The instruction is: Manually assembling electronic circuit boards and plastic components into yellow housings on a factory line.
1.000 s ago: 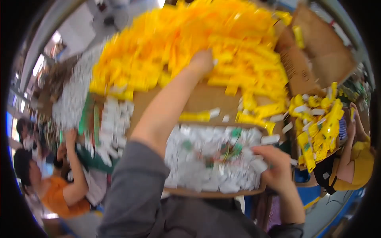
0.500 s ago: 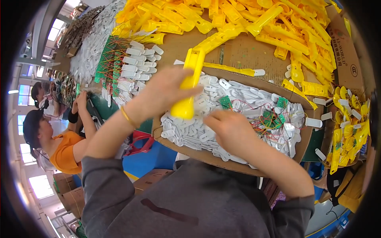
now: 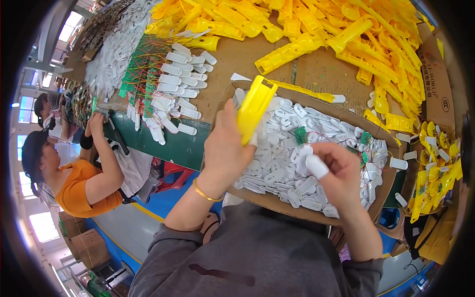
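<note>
Head view, and from where I stand the two hands are apart, each with its own load; the left hand (image 3: 226, 153) is wrapped around a yellow plastic housing (image 3: 256, 110), which leans over the left end of the cardboard box (image 3: 292, 212); the right hand (image 3: 341, 173) pinches at least one white oval plastic piece (image 3: 317, 167) above the heap of white pieces (image 3: 269, 171) in this box; how many it has I cannot tell, because of the blur.

In my judgement, the first danger is a wrong pick; the white pieces lie so mixed that two could come together, or one turned wrongly; the second is the green circuit board (image 3: 300, 134), just beyond the right hand's fingers, which a careless reach could drag or bury; lastly, the housing looks smooth, so a too light left grip could let it slip.
</note>
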`<act>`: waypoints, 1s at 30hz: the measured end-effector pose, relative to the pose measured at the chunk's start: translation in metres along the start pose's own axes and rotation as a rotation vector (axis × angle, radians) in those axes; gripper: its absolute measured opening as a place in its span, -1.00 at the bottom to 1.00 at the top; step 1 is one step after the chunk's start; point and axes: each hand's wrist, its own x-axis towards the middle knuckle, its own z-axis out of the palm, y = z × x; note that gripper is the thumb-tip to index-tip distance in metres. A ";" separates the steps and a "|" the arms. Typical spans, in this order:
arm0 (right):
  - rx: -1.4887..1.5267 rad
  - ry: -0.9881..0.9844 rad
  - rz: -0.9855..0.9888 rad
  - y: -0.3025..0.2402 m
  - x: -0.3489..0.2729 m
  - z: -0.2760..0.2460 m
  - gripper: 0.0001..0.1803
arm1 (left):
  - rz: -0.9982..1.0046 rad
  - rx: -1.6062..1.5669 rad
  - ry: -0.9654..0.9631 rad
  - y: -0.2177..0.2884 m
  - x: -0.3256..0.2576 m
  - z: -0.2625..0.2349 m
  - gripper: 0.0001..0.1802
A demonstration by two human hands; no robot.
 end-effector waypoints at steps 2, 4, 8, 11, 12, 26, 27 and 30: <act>0.500 -0.041 0.332 0.004 -0.020 -0.002 -0.92 | -0.158 -0.558 -0.001 0.001 -0.005 -0.002 -0.41; 0.723 -0.095 0.410 0.008 -0.027 0.003 -0.95 | -0.389 -1.443 -0.215 0.014 -0.016 -0.010 -0.60; 0.798 -0.142 0.428 0.006 -0.021 0.020 -0.93 | -0.662 -1.521 -0.468 0.054 -0.031 -0.010 -0.68; 0.760 -0.139 0.367 0.012 -0.023 0.018 -0.91 | -0.630 -1.616 -0.520 0.057 -0.038 -0.004 -0.64; 0.782 -0.098 0.372 0.012 -0.026 0.020 -0.93 | -0.633 -1.616 -0.526 0.056 -0.040 0.000 -0.64; -0.911 0.138 -0.075 0.033 0.035 -0.017 -0.90 | -0.498 -1.181 -0.012 0.035 -0.054 -0.008 -0.41; -0.911 0.140 -0.073 0.038 0.036 -0.009 -0.90 | -0.497 -1.181 -0.015 0.036 -0.053 -0.010 -0.41; -1.135 0.071 -0.203 0.044 0.039 0.010 -0.81 | -0.496 -1.302 -0.044 0.035 -0.048 -0.010 -0.48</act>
